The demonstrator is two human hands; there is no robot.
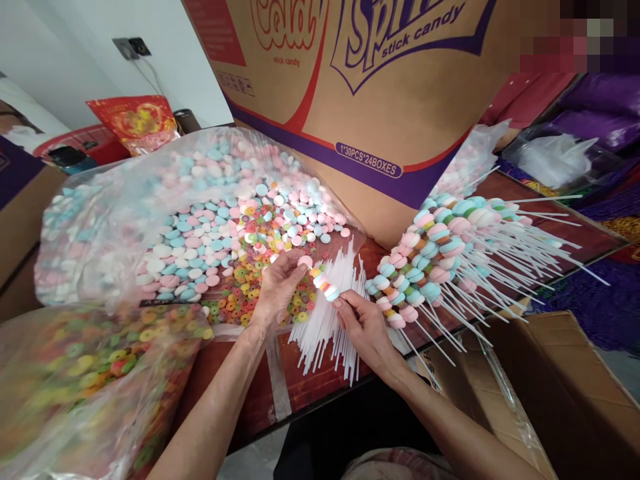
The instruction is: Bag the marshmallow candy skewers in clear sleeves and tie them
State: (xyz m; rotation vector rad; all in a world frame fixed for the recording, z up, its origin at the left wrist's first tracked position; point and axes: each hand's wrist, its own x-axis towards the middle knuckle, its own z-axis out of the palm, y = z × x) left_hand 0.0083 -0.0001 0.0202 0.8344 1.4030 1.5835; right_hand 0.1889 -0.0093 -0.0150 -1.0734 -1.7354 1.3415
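My left hand [278,283] pinches a round pink candy [305,263] at the tip of a partly filled candy stick [326,285]. That stick carries white, orange, red and blue pieces, and my right hand [363,323] grips it at its lower end. Beneath both hands lies a pile of bare white sticks [325,340]. Small colourful ring candies [240,293] spread out beside my left hand. Behind them are pastel pink, blue and white round candies [187,247], spilling from a clear plastic bag. Finished candy sticks [435,260] are stacked to the right of my right hand.
A large cardboard box [350,100] stands behind the candies. At the lower left lies a clear bag of ring candies [90,373]. A red snack packet [135,123] is at the back left. An open carton [560,387] sits below the table's right edge. Another person's red sleeve [530,97] shows at the back right.
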